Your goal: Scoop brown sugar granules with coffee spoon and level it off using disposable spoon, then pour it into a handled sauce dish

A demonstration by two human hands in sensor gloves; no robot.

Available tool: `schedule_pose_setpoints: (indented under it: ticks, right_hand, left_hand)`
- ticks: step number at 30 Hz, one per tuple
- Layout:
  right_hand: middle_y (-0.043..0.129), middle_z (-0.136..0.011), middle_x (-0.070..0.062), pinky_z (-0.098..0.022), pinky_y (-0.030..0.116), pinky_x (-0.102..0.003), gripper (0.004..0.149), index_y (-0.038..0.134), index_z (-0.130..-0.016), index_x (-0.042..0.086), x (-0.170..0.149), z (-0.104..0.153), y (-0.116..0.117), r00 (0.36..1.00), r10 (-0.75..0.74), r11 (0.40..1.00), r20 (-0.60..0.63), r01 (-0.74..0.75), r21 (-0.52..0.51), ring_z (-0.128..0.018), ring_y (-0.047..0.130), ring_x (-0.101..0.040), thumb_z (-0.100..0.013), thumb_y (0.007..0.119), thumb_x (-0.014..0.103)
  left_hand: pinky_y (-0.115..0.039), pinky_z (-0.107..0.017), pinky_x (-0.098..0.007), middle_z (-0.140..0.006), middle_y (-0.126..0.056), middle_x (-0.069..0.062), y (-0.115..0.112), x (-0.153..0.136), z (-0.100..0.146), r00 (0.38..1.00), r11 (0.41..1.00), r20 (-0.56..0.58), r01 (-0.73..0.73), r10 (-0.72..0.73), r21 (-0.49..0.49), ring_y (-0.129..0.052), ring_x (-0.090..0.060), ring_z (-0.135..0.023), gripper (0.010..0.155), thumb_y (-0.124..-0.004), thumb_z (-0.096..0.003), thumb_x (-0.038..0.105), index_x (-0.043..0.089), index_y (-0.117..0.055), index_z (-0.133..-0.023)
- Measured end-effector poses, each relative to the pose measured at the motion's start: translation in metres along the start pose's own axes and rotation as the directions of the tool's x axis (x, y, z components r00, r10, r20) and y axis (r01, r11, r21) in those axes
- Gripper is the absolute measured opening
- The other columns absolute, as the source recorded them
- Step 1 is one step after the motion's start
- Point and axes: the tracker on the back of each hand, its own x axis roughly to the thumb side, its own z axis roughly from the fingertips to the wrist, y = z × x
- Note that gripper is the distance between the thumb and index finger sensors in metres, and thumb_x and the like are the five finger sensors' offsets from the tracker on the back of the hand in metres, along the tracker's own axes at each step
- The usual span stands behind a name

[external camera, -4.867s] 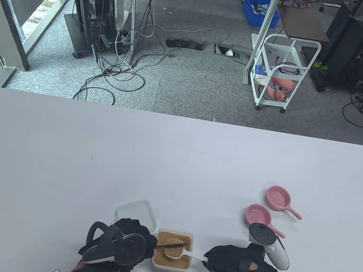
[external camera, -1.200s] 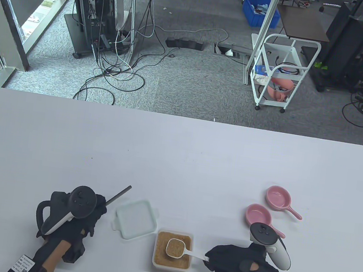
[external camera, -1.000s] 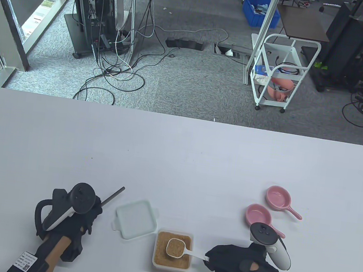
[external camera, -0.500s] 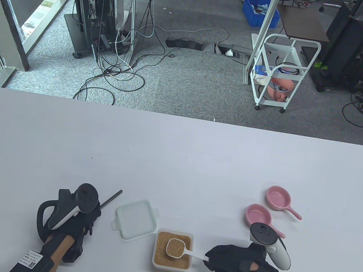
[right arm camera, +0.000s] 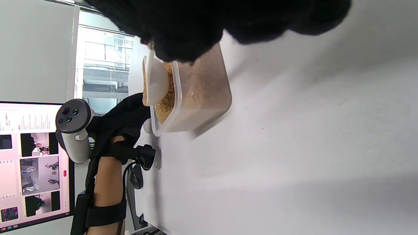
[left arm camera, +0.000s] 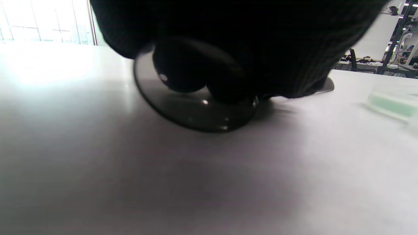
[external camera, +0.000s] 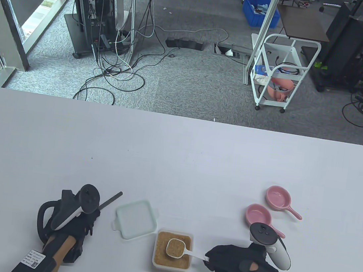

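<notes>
Since a few seconds ago, the left hand (external camera: 85, 220) has pulled away from the sugar box (external camera: 171, 265) and gone down to the tabletop (external camera: 178, 162) on the left, taking the black disposable spoon (external camera: 111, 199) with it.

From above, that spoon's thin handle pokes out past the left hand toward the far side, close by the box lid (external camera: 135, 218). The right hand (external camera: 230, 262) grips the white coffee spoon (external camera: 176, 248) by its handle. Its bowl is full of brown sugar (external camera: 175, 247) and sits flat over the open box. Two pink dishes wait to the right; the near dish (external camera: 258, 215) is closest to the right hand.

Looking from the left wrist, the dark spoon bowl (left arm camera: 196, 111) rests on the tabletop under the glove. I cannot tell if the left grip holds it or has let go.

Looking from the right wrist, the fingers (right arm camera: 196, 29) are curled tight, and the coffee spoon's bowl (right arm camera: 155, 83) hangs just above the sugar.

Leveling looks done, so pouring comes next. The right hand needs to carry the spoon flat over to a pink dish, then tip it slowly so nothing spills.
</notes>
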Motion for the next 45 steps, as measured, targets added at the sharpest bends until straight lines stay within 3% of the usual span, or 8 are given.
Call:
schedule_pose_setpoints:
  ticks: [7, 14, 21, 25, 31, 37, 45]
  right_hand:
    - [0.094, -0.043, 0.001, -0.049, 0.072, -0.055, 0.043, 0.085, -0.085, 0.010, 0.000, 0.000, 0.000, 1.000, 0.004, 1.000, -0.003, -0.004, -0.004, -0.024, 0.090, -0.023, -0.052, 0.074, 0.036]
    - [0.094, -0.043, 0.001, -0.049, 0.072, -0.055, 0.043, 0.085, -0.085, 0.010, 0.000, 0.000, 0.000, 1.000, 0.004, 1.000, -0.004, -0.004, -0.006, -0.024, 0.090, -0.024, -0.052, 0.074, 0.036]
    - [0.094, -0.043, 0.001, -0.049, 0.072, -0.055, 0.043, 0.085, -0.085, 0.010, 0.000, 0.000, -0.001, 1.000, -0.001, 1.000, 0.001, 0.001, -0.012, -0.024, 0.090, -0.023, -0.052, 0.074, 0.036]
    - [0.094, -0.043, 0.001, -0.048, 0.072, -0.055, 0.043, 0.085, -0.085, 0.010, 0.000, 0.000, -0.001, 1.000, -0.008, 1.000, 0.010, 0.008, -0.009, -0.023, 0.090, -0.023, -0.052, 0.074, 0.036]
    - [0.094, -0.042, 0.002, -0.047, 0.074, -0.054, 0.043, 0.085, -0.085, 0.010, 0.001, 0.001, -0.001, 1.000, -0.023, 1.000, 0.021, 0.024, -0.019, -0.022, 0.091, -0.022, -0.052, 0.074, 0.036]
    - [0.095, -0.041, 0.004, -0.042, 0.077, -0.052, 0.043, 0.085, -0.084, 0.010, 0.001, 0.002, -0.002, 0.999, -0.042, 0.999, 0.028, 0.043, -0.033, -0.018, 0.091, -0.019, -0.052, 0.074, 0.037]
    - [0.095, -0.040, 0.005, -0.039, 0.079, -0.051, 0.043, 0.085, -0.084, 0.010, 0.006, 0.019, -0.019, 0.987, -0.111, 0.987, 0.112, 0.123, -0.105, -0.016, 0.091, -0.018, -0.052, 0.074, 0.038]
  left_hand:
    - [-0.070, -0.075, -0.048, -0.081, -0.094, 0.014, 0.001, 0.000, 0.000, 1.000, 1.000, -0.008, 0.027, -0.027, 0.005, -0.096, -0.016, -0.080, 0.049, -0.087, -0.0431, 0.055, 0.042, -0.087, -0.091]
    - [-0.066, -0.077, -0.050, -0.095, -0.085, 0.012, 0.013, -0.003, 0.007, 1.000, 1.000, -0.002, -0.019, 0.019, 0.022, -0.091, -0.020, -0.089, 0.067, -0.086, -0.0412, 0.062, 0.041, -0.073, -0.103]
    - [-0.058, -0.081, -0.050, -0.114, -0.065, 0.007, 0.039, 0.015, 0.037, 0.973, 0.981, 0.179, -0.167, 0.147, 0.103, -0.076, -0.027, -0.107, 0.088, -0.083, -0.0378, 0.072, 0.037, -0.054, -0.113]
    - [-0.052, -0.083, -0.050, -0.120, -0.054, 0.006, 0.049, 0.035, 0.059, 0.918, 0.962, 0.345, -0.247, 0.196, 0.112, -0.064, -0.030, -0.115, 0.098, -0.080, -0.0349, 0.079, 0.037, -0.044, -0.116]
    - [-0.043, -0.085, -0.052, -0.125, -0.033, 0.004, 0.042, 0.070, 0.082, 0.775, 0.955, 0.581, -0.295, 0.249, -0.016, -0.044, -0.033, -0.121, 0.109, -0.073, -0.0313, 0.087, 0.037, -0.028, -0.117]
    - [-0.036, -0.086, -0.053, -0.125, -0.024, 0.003, 0.024, 0.091, 0.088, 0.672, 0.952, 0.678, -0.265, 0.297, -0.154, -0.034, -0.034, -0.122, 0.110, -0.071, -0.0309, 0.087, 0.037, -0.021, -0.116]
    - [-0.036, -0.086, -0.051, -0.125, -0.022, 0.002, 0.014, 0.099, 0.086, 0.668, 0.960, 0.690, -0.210, 0.277, -0.182, -0.032, -0.033, -0.122, 0.112, -0.071, -0.0305, 0.087, 0.036, -0.019, -0.115]
